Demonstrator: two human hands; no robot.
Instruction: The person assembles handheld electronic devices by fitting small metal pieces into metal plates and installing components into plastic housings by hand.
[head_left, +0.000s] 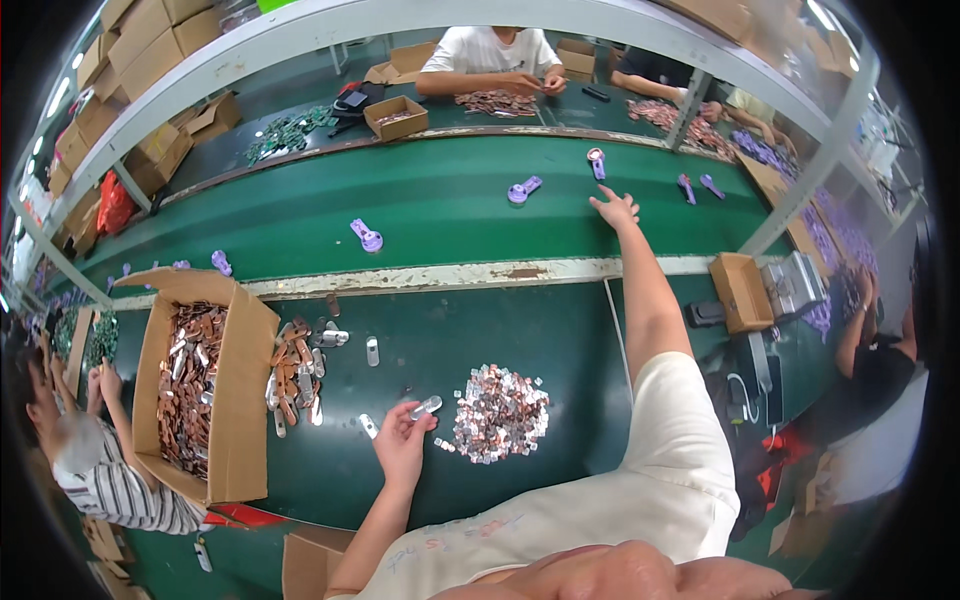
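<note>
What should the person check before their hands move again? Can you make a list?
1. Left hand has its piece: ok, it pinches a small silver metal piece at the fingertips.
2. Right hand is free: ok, fingers spread, nothing in it, stretched over the green belt.
3. Purple part within reach: cannot tell, it lies just beyond the fingertips, not touching.
4. Pile of small metal pieces close by: ok, right beside the left hand.
5. Cardboard box stocked: ok, full of metal parts.
6. Other workers' hands clear of the reaching hand: ok.
</note>
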